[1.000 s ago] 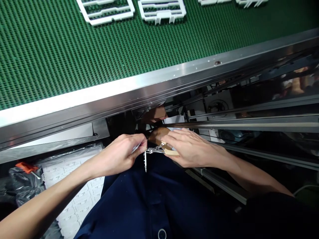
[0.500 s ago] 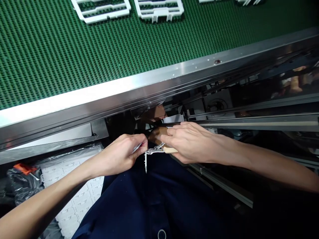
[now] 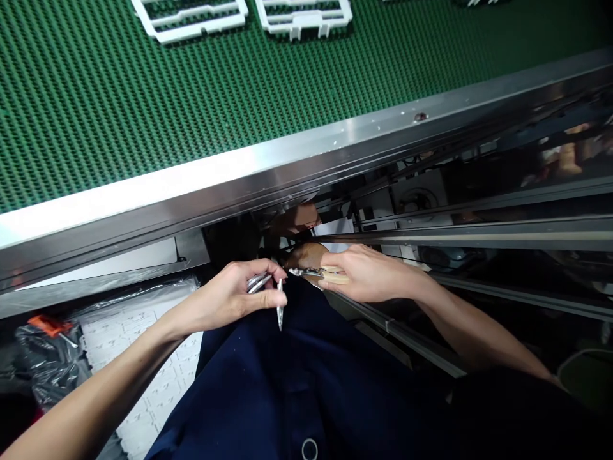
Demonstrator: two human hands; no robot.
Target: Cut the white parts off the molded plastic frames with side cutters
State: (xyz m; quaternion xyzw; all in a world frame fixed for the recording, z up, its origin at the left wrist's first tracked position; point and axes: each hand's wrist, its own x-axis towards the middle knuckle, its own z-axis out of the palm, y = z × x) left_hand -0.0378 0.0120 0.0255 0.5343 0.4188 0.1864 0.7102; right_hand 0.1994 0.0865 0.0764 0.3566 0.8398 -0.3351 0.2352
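below the green belt (image 3: 230,96), the right hand (image 3: 371,273) grips pliers (image 3: 334,275).

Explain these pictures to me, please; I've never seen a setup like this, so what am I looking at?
There is no robot: a person works bare-handed, and every picture comes from one camera on their head, looking forward and down. The left hand holds a thin pale piece upright between thumb and finger, with other pale pieces behind it. The right hand grips a hand tool with cream handles, its tip near the left fingertips. Beyond, white slotted frames lie on a green textured surface with a metal edge.
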